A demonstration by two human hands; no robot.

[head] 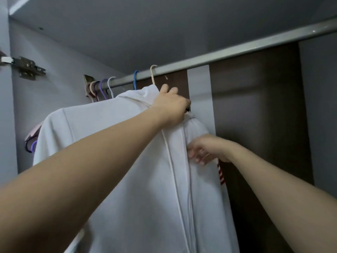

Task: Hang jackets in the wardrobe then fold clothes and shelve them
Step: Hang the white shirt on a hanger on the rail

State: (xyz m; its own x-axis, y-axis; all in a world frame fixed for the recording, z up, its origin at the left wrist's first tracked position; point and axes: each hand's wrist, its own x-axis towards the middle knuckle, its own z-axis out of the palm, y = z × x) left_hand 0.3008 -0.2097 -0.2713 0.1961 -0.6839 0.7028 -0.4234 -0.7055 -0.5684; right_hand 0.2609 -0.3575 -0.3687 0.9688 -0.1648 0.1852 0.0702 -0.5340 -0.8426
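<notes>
Grey wardrobe interior, its metal hanging rail (pixel 237 50) running overhead: a white zip-front hooded jacket (pixel 113 161) hangs from a cream plastic hanger (pixel 152 73) hooked on the rail. The left hand (pixel 171 105) grips the collar; the right hand (pixel 206 149), fingers loosely spread, touches the front (hanging step, judging by this). Next: letting go and fetching another garment.

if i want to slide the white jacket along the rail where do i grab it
Probably the cream hanger's neck, just under its hook, reached from the front above the collar. The white jacket hangs from that one point on the rail; pulling cloth would tilt it.
</notes>
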